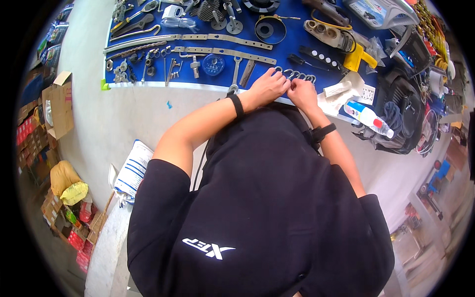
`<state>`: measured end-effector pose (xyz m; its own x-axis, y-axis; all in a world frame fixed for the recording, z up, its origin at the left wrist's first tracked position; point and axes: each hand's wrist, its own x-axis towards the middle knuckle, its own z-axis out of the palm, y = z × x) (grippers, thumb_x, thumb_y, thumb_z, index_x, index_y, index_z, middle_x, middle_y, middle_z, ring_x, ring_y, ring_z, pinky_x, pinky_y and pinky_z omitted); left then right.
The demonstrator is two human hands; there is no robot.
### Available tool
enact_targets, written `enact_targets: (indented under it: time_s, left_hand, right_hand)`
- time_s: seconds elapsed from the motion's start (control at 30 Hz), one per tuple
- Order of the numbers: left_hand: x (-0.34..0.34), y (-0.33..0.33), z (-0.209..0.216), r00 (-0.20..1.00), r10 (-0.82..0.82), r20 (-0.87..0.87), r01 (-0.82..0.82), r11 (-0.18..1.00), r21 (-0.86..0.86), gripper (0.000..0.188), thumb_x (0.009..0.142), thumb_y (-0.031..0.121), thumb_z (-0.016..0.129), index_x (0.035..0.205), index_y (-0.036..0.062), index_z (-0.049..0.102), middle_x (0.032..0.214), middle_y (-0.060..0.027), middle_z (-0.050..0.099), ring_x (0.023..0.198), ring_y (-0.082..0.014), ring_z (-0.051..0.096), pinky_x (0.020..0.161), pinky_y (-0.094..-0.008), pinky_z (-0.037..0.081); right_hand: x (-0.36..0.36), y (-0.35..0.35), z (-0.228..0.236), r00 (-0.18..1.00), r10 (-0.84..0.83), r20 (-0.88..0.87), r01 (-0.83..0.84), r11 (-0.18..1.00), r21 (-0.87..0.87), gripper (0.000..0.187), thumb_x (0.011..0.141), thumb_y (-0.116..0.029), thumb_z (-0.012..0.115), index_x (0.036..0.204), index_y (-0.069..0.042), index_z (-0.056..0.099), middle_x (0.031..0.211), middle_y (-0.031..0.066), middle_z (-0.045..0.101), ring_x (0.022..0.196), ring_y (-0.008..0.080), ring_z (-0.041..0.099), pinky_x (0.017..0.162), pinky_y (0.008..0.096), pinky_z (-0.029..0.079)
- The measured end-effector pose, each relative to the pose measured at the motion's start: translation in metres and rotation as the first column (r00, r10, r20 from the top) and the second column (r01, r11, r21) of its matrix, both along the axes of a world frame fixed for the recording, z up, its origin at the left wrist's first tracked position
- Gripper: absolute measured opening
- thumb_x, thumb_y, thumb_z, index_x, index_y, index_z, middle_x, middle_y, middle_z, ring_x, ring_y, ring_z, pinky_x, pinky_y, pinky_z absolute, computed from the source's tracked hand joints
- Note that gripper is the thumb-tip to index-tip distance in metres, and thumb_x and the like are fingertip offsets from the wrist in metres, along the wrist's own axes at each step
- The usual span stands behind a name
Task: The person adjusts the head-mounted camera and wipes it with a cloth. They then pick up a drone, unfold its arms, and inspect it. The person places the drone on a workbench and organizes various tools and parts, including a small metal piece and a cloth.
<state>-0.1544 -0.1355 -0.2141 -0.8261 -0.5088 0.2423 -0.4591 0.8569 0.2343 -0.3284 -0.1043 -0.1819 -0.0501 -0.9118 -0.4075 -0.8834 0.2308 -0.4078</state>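
At the near edge of the blue-topped table (198,38), my left hand (269,88) and my right hand (302,94) are close together. Both have bent, closed fingers. Several curved metal hooks (299,75) lie in a row just beyond the fingertips, and one hook (278,70) shows right beside my left fingers. Whatever is pinched between the fingers is hidden. To the left of my left hand are a dark flat bar (247,73) and an open-end wrench (236,72).
Perforated metal straps (225,51), a round blue container (213,64) and small hardware lie to the left. At right are a yellow-handled tool (359,58), white cloth (341,94), a water bottle (368,119) and a black bag (403,111). Cardboard boxes (60,106) stand far left.
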Motion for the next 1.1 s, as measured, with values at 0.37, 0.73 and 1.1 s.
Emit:
enact_targets:
  time_s: [0.37,0.73,1.1]
  left_hand:
    - [0.089,0.033,0.032,0.917,0.371,0.145,-0.395,0.894,0.210,0.029,0.079,0.021,0.071,0.104,0.0094,0.063,0.094,-0.0059,0.057,0.091,-0.0246,0.055,0.075,-0.0376,0.043]
    - [0.135,0.042,0.008,0.868,0.469,0.161,-0.493,0.850,0.185,0.047,0.078,0.019,0.074,0.123,0.0156,0.063,0.100,-0.0045,0.055,0.093,-0.0226,0.054,0.072,-0.0357,0.043]
    - [0.160,0.028,-0.005,0.956,0.278,0.094,-0.285,0.956,0.068,0.051,0.076,0.021,0.072,0.126,0.0188,0.063,0.112,-0.0062,0.054,0.099,-0.0218,0.052,0.072,-0.0348,0.041]
  right_hand:
    - [0.052,-0.005,0.028,0.856,0.349,0.381,-0.403,0.913,0.070,0.031,0.083,-0.032,0.066,0.103,-0.010,0.075,0.084,0.0162,0.073,0.083,0.0347,0.071,0.078,0.0435,0.057]
    - [0.128,0.007,-0.015,0.854,0.512,-0.094,-0.514,0.858,0.003,0.071,0.079,-0.026,0.069,0.140,0.004,0.047,0.102,0.0154,0.064,0.086,0.0295,0.068,0.070,0.0410,0.058]
    - [0.150,0.029,-0.017,0.890,0.326,-0.318,-0.410,0.878,-0.248,0.078,0.070,-0.026,0.075,0.141,-0.008,0.049,0.134,0.0155,0.048,0.120,0.0316,0.048,0.090,0.0420,0.050]
